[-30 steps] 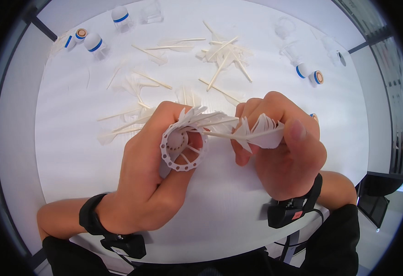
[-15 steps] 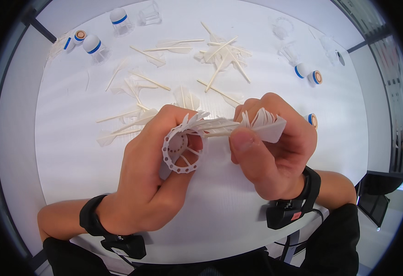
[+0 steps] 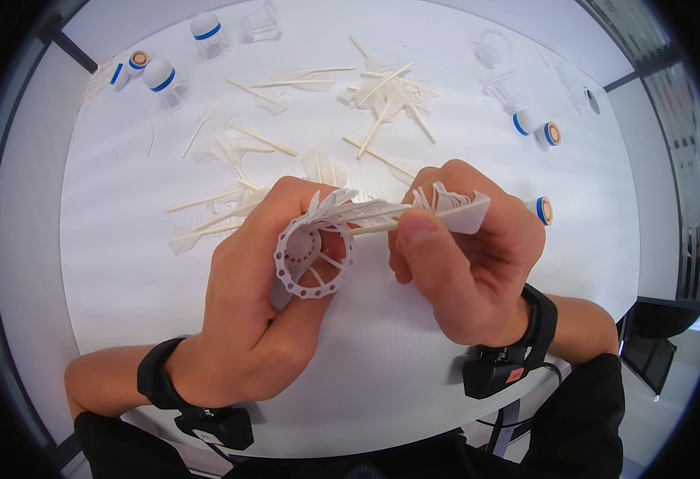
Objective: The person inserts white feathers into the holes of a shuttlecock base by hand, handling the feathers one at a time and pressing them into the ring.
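Observation:
My left hand [image 3: 258, 311] is wrapped round a white plastic cage [image 3: 316, 294] with a ring of small holes along its rim. Thin struts run inside it to a smaller holed ring, and its open end faces me. White feathers [image 3: 366, 214] lead from the cage's upper edge across to my right hand [image 3: 474, 263]. Its thumb and fingers pinch their broad white vanes, which fan out above the thumb. One pale quill lies close to the cage's rim; whether it sits in a hole I cannot tell. Some of the left fingers are hidden behind the cage.
Loose feathers with pale quills [image 3: 382, 112] lie scattered and heaped beyond my hands. White domed heads with blue bands [image 3: 158, 76] stand at the far left, some on clear cages. More heads [image 3: 552, 133] and clear cages [image 3: 503, 92] are on the right of the white table [image 3: 398, 383].
Both hands have shifted slightly left, with the cage and feathers between them. The right fingers have tilted the feather vanes a little. Both grips hold on.

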`<state>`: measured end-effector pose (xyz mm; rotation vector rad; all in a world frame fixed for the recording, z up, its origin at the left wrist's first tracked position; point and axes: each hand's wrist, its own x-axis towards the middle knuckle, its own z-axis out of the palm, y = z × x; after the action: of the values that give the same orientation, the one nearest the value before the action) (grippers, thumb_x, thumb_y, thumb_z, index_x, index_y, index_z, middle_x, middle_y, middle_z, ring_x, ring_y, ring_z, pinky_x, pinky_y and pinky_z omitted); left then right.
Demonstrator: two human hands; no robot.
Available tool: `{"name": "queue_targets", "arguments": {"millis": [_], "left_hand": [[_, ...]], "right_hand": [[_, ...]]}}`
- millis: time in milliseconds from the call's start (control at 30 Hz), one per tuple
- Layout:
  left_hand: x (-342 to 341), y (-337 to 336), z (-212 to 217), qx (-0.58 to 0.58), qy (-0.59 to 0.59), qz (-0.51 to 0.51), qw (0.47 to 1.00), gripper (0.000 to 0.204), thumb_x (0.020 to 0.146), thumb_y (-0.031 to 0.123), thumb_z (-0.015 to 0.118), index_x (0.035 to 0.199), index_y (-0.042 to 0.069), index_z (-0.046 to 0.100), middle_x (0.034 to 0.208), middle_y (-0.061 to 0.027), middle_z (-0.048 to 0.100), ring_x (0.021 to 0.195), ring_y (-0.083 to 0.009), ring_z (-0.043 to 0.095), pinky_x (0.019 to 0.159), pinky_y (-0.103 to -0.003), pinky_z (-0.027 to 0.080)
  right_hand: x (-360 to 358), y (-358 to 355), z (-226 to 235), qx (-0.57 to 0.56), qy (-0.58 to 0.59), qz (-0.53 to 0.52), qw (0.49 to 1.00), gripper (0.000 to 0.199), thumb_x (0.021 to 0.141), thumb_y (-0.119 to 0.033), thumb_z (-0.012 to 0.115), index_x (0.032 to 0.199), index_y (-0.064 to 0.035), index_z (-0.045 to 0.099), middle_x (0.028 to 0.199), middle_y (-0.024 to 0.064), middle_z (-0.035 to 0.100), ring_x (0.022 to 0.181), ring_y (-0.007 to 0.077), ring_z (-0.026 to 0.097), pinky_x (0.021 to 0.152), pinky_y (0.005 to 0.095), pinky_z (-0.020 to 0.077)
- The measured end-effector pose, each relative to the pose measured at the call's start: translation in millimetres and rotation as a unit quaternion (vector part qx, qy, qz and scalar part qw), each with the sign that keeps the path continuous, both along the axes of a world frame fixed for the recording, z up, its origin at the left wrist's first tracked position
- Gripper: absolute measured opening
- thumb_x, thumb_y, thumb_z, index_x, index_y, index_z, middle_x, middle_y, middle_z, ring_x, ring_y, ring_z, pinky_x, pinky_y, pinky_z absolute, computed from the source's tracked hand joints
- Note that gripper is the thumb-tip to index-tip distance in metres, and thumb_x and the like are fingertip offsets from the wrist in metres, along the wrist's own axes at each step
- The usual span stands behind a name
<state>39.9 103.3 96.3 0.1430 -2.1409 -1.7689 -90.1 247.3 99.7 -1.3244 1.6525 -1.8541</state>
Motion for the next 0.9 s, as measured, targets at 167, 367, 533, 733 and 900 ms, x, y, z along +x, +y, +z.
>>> {"name": "queue_targets", "arguments": {"millis": [167,367,533,733,900], "left_hand": [[1.8,-0.5,4.9,0.039,-0.016,-0.017,0.999,0.037,0.084,-0.012,0.051,0.119,-0.001,0.052,0.088,-0.0055,0.057,0.073,-0.0107,0.048,0.066,-0.023,0.041],[3.2,-1.3,-0.7,0.030,-0.005,-0.027,0.999,0.045,0.083,-0.014,0.050,0.126,0.000,0.049,0.089,-0.0063,0.057,0.073,-0.0108,0.049,0.066,-0.023,0.042],[3.0,1.1,-2.2,0.045,0.009,-0.016,0.999,0.047,0.082,-0.014,0.050,0.127,0.000,0.049,0.090,-0.0073,0.058,0.074,-0.0114,0.051,0.067,-0.023,0.044],[2.1,-3.3,4.7,0.005,-0.005,-0.049,0.999,0.045,0.083,-0.014,0.049,0.126,-0.001,0.048,0.092,-0.0074,0.058,0.075,-0.0113,0.051,0.067,-0.024,0.043],[4.6,1.0,-3.7,0.050,-0.010,-0.032,0.998,0.048,0.083,-0.014,0.049,0.128,-0.001,0.048,0.092,-0.0078,0.057,0.075,-0.0119,0.052,0.066,-0.024,0.044]], "right_hand": [[-3.0,-3.6,0.0,0.024,0.033,0.046,0.998,0.006,0.090,0.007,0.057,0.091,0.0087,0.062,0.077,0.0104,0.063,0.060,0.0097,0.058,0.053,0.0222,0.0422],[-2.0,-2.3,1.1,0.064,0.047,0.034,0.996,0.006,0.088,0.008,0.057,0.088,0.0088,0.063,0.074,0.0093,0.063,0.060,0.0096,0.058,0.052,0.0225,0.0424],[-3.3,-0.1,0.3,0.053,0.026,0.043,0.997,0.009,0.090,0.006,0.053,0.087,0.0087,0.061,0.076,0.0098,0.062,0.060,0.0107,0.059,0.053,0.0233,0.0445],[-0.5,2.5,6.5,0.098,-0.013,0.037,0.994,0.040,0.100,-0.025,0.042,0.085,0.0074,0.061,0.071,0.0105,0.062,0.060,0.0135,0.057,0.054,0.0249,0.0443],[3.4,1.0,12.8,0.133,-0.096,0.024,0.986,0.072,0.098,-0.058,0.030,0.080,0.0048,0.061,0.067,0.0116,0.061,0.059,0.0170,0.056,0.058,0.0273,0.0440]]}}
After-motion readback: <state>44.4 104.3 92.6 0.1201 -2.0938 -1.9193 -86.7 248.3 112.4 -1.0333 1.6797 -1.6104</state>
